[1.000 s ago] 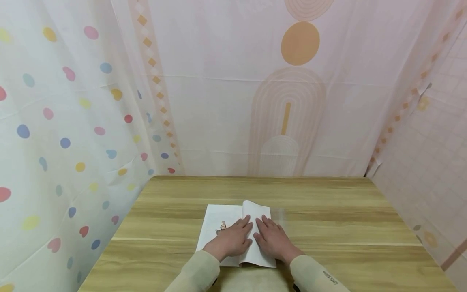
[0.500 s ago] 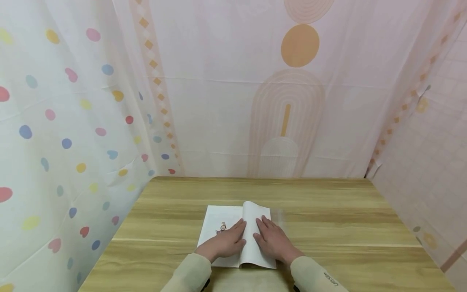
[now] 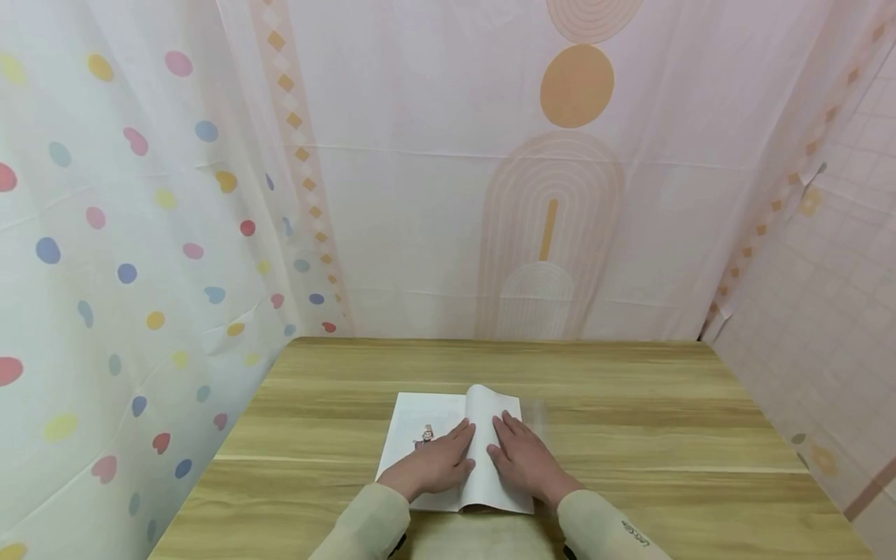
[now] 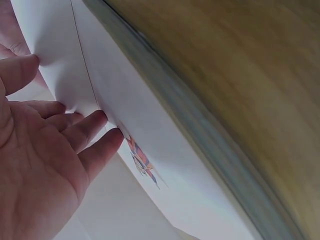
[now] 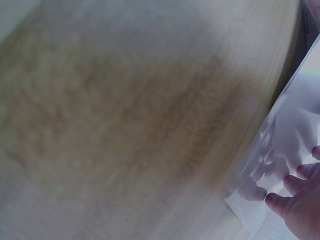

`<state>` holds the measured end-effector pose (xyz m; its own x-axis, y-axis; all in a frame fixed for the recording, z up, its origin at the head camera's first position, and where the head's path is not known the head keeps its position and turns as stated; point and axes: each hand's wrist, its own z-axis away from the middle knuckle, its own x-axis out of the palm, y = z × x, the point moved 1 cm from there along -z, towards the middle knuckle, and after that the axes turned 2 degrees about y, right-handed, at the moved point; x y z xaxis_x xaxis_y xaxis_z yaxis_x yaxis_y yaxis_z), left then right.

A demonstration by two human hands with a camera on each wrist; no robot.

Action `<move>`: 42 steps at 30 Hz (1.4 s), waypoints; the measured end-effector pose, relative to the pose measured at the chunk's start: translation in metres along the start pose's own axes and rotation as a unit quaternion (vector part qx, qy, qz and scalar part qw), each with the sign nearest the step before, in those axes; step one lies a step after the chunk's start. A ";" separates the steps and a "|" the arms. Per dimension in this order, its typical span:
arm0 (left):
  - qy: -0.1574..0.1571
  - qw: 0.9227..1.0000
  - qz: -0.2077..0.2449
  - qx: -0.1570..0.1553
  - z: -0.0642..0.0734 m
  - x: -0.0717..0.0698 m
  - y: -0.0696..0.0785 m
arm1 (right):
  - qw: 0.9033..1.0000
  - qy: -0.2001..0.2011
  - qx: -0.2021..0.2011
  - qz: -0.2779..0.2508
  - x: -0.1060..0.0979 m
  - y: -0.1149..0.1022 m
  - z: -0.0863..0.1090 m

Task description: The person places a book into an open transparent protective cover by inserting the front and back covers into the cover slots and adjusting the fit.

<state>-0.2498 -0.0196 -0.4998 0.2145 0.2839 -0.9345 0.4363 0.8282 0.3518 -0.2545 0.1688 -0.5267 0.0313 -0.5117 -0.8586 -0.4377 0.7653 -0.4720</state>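
An open book (image 3: 427, 408) lies on the table, its left page flat with a small printed figure (image 3: 425, 435). The right-hand page (image 3: 483, 404) bulges upward near the fold. My left hand (image 3: 435, 464) rests by the fold, fingers extended and fingertips against the paper; the left wrist view shows those fingertips (image 4: 101, 116) along the crease, close to the coloured drawing (image 4: 141, 159). Flat across the right page lies my right hand (image 3: 525, 464), its fingers spread. In the right wrist view its fingers (image 5: 295, 184) touch a glossy page surface (image 5: 295, 120) that mirrors them.
A wood-grain table (image 3: 651, 435) extends around the book on every side. Just right of the book shows a faint transparent strip (image 3: 539, 420). Behind the table hangs a patterned curtain (image 3: 413, 225), with a dotted curtain (image 3: 175, 257) along the left.
My left hand has slid slightly left, from the right page back to the fold. The right hand stays on the right page, and the book keeps its place.
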 end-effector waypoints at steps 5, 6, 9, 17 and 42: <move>-0.004 1.000 -0.021 -0.005 -0.002 0.000 0.003 | 1.000 -0.002 -0.004 -0.003 0.000 0.000 0.000; -0.004 1.000 -0.026 -0.006 -0.002 0.001 0.003 | 1.000 -0.002 -0.005 -0.003 0.000 0.000 0.000; -0.006 0.999 -0.041 -0.010 -0.004 0.003 0.004 | 1.000 -0.004 -0.010 0.002 -0.001 -0.001 0.001; -0.004 0.997 -0.081 0.001 -0.004 0.004 0.007 | 1.000 -0.017 -0.014 0.014 -0.001 -0.004 0.000; 0.018 0.991 -0.129 0.005 -0.005 0.014 0.018 | 0.998 -0.039 0.006 0.054 0.003 -0.001 -0.002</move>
<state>-0.2430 0.0012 -0.5071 0.0632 0.0796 -0.9948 0.4818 0.8705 0.1002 -0.2560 0.1661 -0.5283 0.0546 -0.3935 -0.9177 -0.4321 0.8192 -0.3770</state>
